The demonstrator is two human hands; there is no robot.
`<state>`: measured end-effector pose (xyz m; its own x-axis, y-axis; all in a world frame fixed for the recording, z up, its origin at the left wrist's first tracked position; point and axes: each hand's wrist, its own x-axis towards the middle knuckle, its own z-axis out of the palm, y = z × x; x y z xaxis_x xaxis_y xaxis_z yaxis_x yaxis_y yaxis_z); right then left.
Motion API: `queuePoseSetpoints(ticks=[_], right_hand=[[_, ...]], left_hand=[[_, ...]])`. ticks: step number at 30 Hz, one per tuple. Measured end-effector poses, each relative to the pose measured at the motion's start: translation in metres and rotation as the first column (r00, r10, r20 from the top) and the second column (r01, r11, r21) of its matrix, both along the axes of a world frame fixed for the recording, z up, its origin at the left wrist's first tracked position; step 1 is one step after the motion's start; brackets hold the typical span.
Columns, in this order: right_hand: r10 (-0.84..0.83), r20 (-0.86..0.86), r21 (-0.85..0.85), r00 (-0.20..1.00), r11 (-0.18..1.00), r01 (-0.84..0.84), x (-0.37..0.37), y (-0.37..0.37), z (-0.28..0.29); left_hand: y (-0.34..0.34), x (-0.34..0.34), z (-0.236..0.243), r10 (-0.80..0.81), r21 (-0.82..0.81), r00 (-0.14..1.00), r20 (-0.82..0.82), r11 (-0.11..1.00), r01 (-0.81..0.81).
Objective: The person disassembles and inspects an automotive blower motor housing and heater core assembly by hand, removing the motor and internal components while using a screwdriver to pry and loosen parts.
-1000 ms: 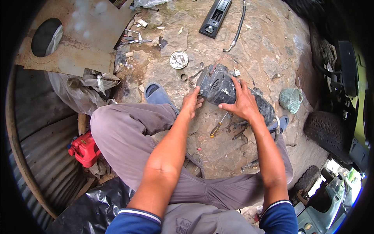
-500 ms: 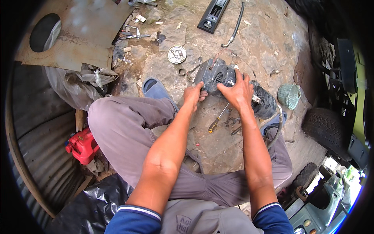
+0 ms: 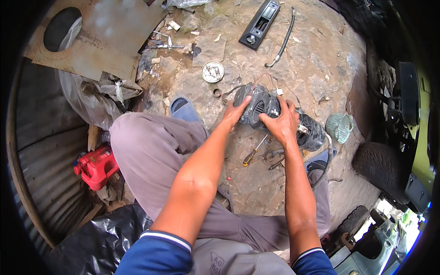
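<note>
On the ground between my legs lies a black plastic blower housing (image 3: pixel 259 108), dusty, with a slatted round opening. My left hand (image 3: pixel 235 112) grips its left end, thumb on top and the fingers partly hidden behind it. With thumb and fingers spread around its middle, my right hand (image 3: pixel 282 123) holds it too. Thin red wires (image 3: pixel 274 78) and a white connector (image 3: pixel 279 91) stick out at the far side. To the right the black body continues into a rounded end (image 3: pixel 314 133) with a hose (image 3: pixel 329 153). Below it lies a yellow-handled screwdriver (image 3: pixel 255 151).
Wrenches (image 3: pixel 276 156) lie by the screwdriver. Farther off are a round tin (image 3: pixel 212 72), a metal ring (image 3: pixel 217 92), a black panel (image 3: pixel 260 25) and a loose hose (image 3: pixel 283 41). A green basket (image 3: pixel 339 128) and a tire (image 3: pixel 380 167) stand right, a red jerrycan (image 3: pixel 97 167) left.
My left hand has shifted along the housing, its thumb now lying over the top. The housing has turned slightly under my hands, and the whole view has shifted a little.
</note>
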<state>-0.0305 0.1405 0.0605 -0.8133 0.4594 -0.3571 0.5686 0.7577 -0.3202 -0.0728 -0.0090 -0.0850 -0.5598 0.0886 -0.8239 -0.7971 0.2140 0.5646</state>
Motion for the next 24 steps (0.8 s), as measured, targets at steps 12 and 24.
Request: queuePoseSetpoints(ticks=[12, 24], right_hand=[[-0.010, -0.078, -0.041, 0.997, 0.999, 0.007, -0.005, -0.001, -0.002], [0.022, -0.093, 0.014, 0.995, 1.000, -0.020, -0.010, -0.002, -0.010]], left_hand=[[0.000, -0.002, -0.004, -0.105, -0.070, 0.990, -0.092, 0.993, 0.099], [-0.003, -0.006, -0.019, -0.156, -0.109, 0.985, -0.078, 0.983, 0.147]])
